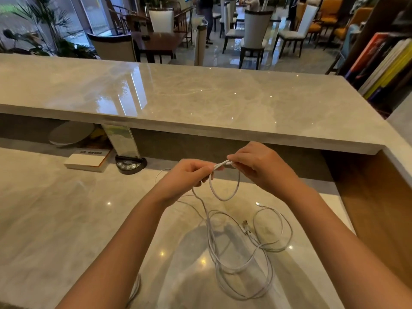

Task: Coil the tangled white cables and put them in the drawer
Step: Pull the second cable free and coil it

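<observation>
A tangle of thin white cables [242, 253] lies on the marble desk, with plug ends showing near the middle and right. One small loop [224, 192] hangs in the air from my two hands. My left hand [185, 177] pinches the cable from the left, and my right hand [256, 163] pinches the white end of it from the right; the fingertips nearly meet. From the loop the cable runs down into the pile. No drawer is in view.
A raised marble counter [200, 101] runs across behind the desk. Under its ledge sit a white box [85, 161], a round plate [71, 132], a standing card in a black base [130, 163]. Books [383, 65] stand at the right. Another cable [136, 288] lies near the front edge.
</observation>
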Demonstrator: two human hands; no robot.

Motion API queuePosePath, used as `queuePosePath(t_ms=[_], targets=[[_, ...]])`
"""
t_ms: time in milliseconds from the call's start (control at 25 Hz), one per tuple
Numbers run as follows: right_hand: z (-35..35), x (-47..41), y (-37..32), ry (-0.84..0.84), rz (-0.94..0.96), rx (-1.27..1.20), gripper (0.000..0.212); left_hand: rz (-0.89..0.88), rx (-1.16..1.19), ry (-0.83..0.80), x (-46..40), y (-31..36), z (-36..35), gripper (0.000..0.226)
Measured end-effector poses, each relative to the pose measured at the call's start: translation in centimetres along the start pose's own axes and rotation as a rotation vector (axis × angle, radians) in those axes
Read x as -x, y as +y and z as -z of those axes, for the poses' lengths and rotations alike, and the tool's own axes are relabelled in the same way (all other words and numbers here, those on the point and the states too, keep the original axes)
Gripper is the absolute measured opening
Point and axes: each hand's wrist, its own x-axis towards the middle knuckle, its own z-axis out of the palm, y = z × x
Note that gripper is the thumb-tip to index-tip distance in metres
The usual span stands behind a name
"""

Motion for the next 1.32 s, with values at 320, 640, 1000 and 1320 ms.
queuePosePath(t_ms=[320, 640, 1000, 1320], targets=[[2.5, 0.2, -1.5, 0.029, -0.353, -0.189, 0.014, 0.016, 0.137, -0.03, 0.6, -0.4, 0.4, 0.027], [1.3, 0.1, -4.3, 0.048, -0.609, -0.496, 0.008, 0.045, 0.538, -0.122, 1.3, -1.7, 1.0, 0.028], [-1.5, 0.1, -5.7, 0.33, -0.928, -1.138, 0.023, 0.093, 0.702, -0.241, 1.2, -1.1, 1.3, 0.023], [-7.1, 2.3, -7.2, -0.198, -0.764, -1.063, 0.016, 0.042, 1.02, -0.061, -0.3, -0.4, 2.2, 0.025]])
